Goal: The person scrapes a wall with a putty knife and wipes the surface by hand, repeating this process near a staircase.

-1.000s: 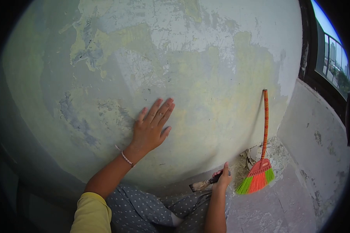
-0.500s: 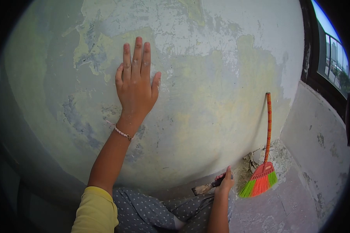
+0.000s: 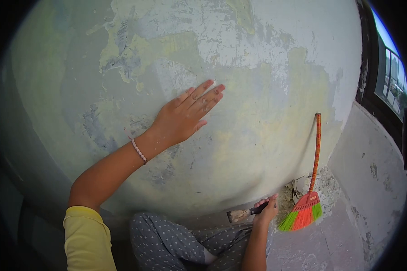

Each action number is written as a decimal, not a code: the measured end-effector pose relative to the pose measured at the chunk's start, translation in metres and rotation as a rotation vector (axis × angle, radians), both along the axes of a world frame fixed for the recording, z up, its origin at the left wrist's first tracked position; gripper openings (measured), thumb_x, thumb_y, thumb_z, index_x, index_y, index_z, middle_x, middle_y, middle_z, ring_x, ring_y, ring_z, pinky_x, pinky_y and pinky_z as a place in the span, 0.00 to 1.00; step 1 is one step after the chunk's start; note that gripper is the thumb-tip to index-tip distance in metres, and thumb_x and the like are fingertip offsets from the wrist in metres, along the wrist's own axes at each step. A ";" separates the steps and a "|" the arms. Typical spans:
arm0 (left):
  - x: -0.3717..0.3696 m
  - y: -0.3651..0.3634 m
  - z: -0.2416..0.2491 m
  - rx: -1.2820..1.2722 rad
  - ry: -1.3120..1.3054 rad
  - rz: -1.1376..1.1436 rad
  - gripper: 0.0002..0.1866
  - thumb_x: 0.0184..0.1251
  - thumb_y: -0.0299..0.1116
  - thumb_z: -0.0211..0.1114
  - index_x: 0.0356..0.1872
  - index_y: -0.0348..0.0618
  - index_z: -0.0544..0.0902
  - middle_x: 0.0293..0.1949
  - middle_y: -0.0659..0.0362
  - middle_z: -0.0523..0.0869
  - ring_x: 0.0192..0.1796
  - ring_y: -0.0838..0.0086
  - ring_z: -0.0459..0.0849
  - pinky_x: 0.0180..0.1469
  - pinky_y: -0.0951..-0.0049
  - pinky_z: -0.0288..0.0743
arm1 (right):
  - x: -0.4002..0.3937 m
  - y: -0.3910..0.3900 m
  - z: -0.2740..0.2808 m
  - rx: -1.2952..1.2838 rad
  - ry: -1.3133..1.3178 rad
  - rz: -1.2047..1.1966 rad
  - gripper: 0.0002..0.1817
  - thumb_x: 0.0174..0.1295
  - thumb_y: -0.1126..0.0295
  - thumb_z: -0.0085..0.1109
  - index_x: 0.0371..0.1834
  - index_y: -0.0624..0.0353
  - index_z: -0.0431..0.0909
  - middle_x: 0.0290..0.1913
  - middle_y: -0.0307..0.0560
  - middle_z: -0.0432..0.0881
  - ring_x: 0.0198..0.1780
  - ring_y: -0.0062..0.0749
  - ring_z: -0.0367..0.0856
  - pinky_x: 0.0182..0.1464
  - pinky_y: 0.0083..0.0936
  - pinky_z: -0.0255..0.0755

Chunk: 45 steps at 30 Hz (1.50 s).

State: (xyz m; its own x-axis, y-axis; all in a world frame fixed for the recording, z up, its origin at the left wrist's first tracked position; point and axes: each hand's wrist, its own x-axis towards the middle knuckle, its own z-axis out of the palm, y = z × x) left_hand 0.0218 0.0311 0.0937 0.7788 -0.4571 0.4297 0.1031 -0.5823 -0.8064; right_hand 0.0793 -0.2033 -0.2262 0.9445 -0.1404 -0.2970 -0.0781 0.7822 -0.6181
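My left hand (image 3: 181, 115) lies against the patchy, peeling wall (image 3: 248, 117), its fingers stretched toward the upper right and the thumb apart below them. A braided bracelet (image 3: 139, 151) circles that wrist. Low down near my lap, my right hand (image 3: 267, 210) is closed around the dark handle of a scraper (image 3: 240, 215). The scraper's flat, stained blade points left, just above my knees and close to the foot of the wall.
A broom (image 3: 315, 153) with green and orange bristles leans on the wall at the right. Behind it, flaked debris (image 3: 328, 183) lies in the corner on the floor (image 3: 303, 248). A dark-framed window (image 3: 389, 106) is at the upper right.
My left hand has slid down and to the right on the wall and turned from pointing up to pointing up-right. The scraper in my right hand has tilted slightly and its blade lies a little higher.
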 end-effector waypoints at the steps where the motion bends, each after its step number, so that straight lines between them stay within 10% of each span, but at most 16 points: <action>1: -0.007 0.008 0.003 -0.002 0.000 0.002 0.39 0.65 0.51 0.56 0.74 0.53 0.53 0.76 0.66 0.51 0.77 0.74 0.48 0.76 0.66 0.37 | -0.001 0.000 0.011 -0.012 -0.022 -0.025 0.24 0.66 0.49 0.57 0.22 0.53 0.62 0.13 0.37 0.63 0.13 0.25 0.62 0.17 0.23 0.60; 6: -0.057 0.044 0.060 0.192 0.273 0.051 0.36 0.65 0.48 0.55 0.74 0.58 0.55 0.75 0.71 0.52 0.77 0.76 0.48 0.78 0.68 0.38 | 0.002 -0.006 0.105 0.124 -0.297 -0.058 0.21 0.68 0.59 0.52 0.19 0.52 0.59 0.11 0.36 0.58 0.12 0.20 0.56 0.15 0.21 0.56; 17: -0.165 0.144 0.192 0.222 -0.180 0.178 0.29 0.70 0.47 0.41 0.71 0.54 0.63 0.73 0.63 0.61 0.75 0.66 0.56 0.72 0.64 0.51 | 0.020 0.036 0.313 0.655 -0.865 -0.198 0.21 0.70 0.61 0.42 0.17 0.52 0.53 0.10 0.35 0.53 0.11 0.20 0.48 0.15 0.20 0.51; 22: -0.164 0.153 0.189 0.207 -0.230 0.122 0.28 0.72 0.46 0.37 0.70 0.52 0.66 0.72 0.61 0.63 0.75 0.64 0.57 0.71 0.63 0.52 | 0.010 0.086 0.328 0.484 -0.777 0.037 0.22 0.71 0.60 0.43 0.18 0.52 0.54 0.10 0.35 0.53 0.11 0.21 0.48 0.15 0.21 0.51; 29: -0.155 0.141 0.156 0.085 -0.253 0.163 0.28 0.72 0.47 0.36 0.71 0.53 0.64 0.73 0.57 0.62 0.75 0.61 0.56 0.71 0.60 0.51 | 0.014 0.070 0.338 0.321 -0.886 -0.375 0.22 0.71 0.58 0.43 0.18 0.51 0.53 0.10 0.35 0.51 0.11 0.18 0.50 0.15 0.17 0.50; 45: -0.138 0.115 0.109 0.241 0.100 0.095 0.33 0.55 0.40 0.56 0.66 0.76 0.68 0.72 0.73 0.63 0.75 0.73 0.58 0.77 0.68 0.41 | 0.007 0.017 0.358 0.486 -1.179 -0.206 0.22 0.72 0.59 0.40 0.17 0.48 0.56 0.10 0.30 0.54 0.10 0.14 0.51 0.12 0.16 0.51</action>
State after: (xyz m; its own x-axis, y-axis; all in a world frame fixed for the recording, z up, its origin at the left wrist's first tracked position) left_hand -0.1166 0.1463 0.2030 0.8560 -0.4598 0.2363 0.0609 -0.3642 -0.9293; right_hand 0.0860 -0.1861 0.1313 0.6439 -0.4272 0.6347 0.4652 0.8773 0.1185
